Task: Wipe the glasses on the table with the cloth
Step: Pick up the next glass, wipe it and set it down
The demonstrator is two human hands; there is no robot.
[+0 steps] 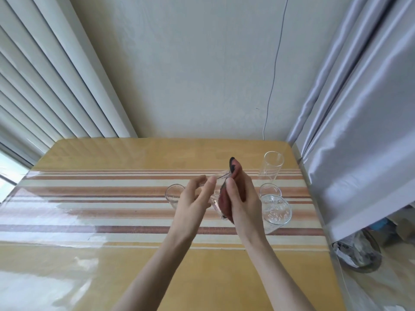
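My left hand [193,203] holds a clear glass [215,194] above the table, fingers wrapped around its side. My right hand [243,203] presses a reddish-brown cloth [224,202] with a dark edge against that glass. On the striped tablecloth stand other clear glasses: a short one [173,195] left of my hands, a tall one [270,166] at the back right, a small one [269,190] in front of it, and a wide patterned one [276,211] nearest my right wrist.
The table [101,254] has a shiny plastic cover over a yellow striped cloth. A wall is behind it, blinds to the left, a grey curtain [350,131] to the right. A thin cable hangs down the wall. Clutter lies on the floor at right.
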